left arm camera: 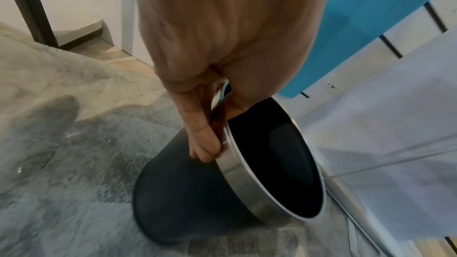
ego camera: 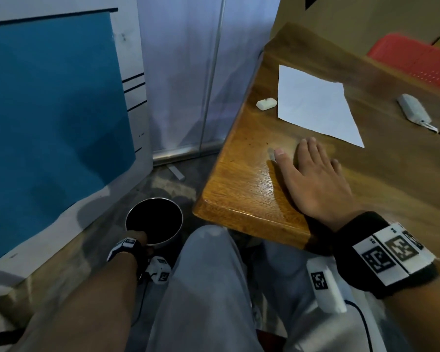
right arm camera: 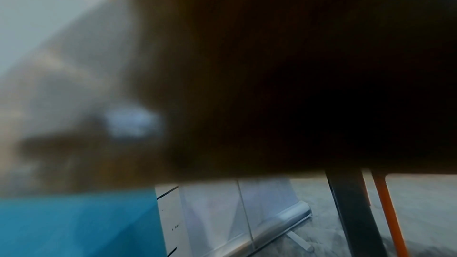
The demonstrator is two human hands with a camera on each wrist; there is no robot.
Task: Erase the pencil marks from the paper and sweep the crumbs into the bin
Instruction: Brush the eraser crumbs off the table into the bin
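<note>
- The person's left hand (left arm camera: 197, 105) reaches down beside the knee and grips the metal rim of the black bin (left arm camera: 247, 179), thumb inside, fingers curled outside; the bin is tilted on the grey floor (left arm camera: 61, 163), below the table's near left corner
- The right hand (ego camera: 313, 179) lies flat, palm down, on the wooden table (ego camera: 239, 189) near its near left corner, fingers straight and close together, thumb spread toward the left edge
- The right wrist view is mostly dark and blurred
- The sheet of paper (ego camera: 313, 107) lies just beyond the fingertips, apart from them
- A white eraser (ego camera: 266, 103) sits just beside the paper's left edge, near the table's left edge
- A red basket (ego camera: 414, 59) stands at the far right
</note>
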